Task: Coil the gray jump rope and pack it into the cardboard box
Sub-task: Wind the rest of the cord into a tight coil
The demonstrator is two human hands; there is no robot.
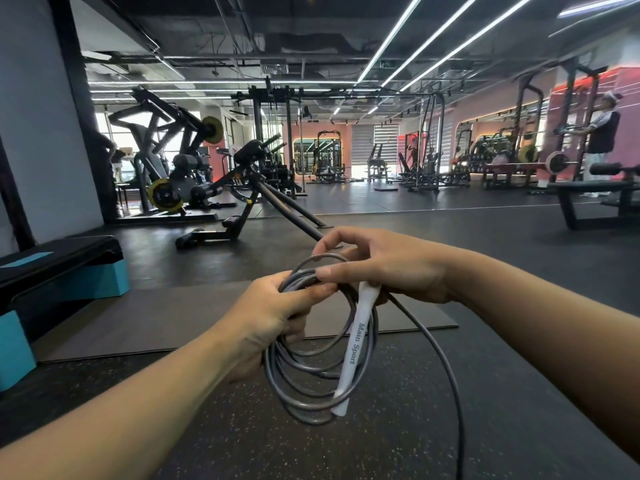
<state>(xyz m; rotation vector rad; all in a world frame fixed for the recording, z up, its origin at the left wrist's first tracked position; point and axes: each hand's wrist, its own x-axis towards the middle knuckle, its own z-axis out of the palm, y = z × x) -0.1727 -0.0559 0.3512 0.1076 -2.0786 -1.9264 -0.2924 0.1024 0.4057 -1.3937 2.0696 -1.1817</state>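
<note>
The gray jump rope hangs in several loops in front of me. My left hand grips the top of the coil. My right hand pinches a loop at the coil's top, just right of my left hand. A white handle printed "Main Sport" hangs down across the coil from under my right hand. A loose length of rope trails from my right hand down to the bottom edge of the view. No cardboard box is in view.
A dark mat lies on the speckled gym floor below my hands. A black and teal step platform stands at the left. Weight machines fill the background, a bench is at the right, and a person stands far right.
</note>
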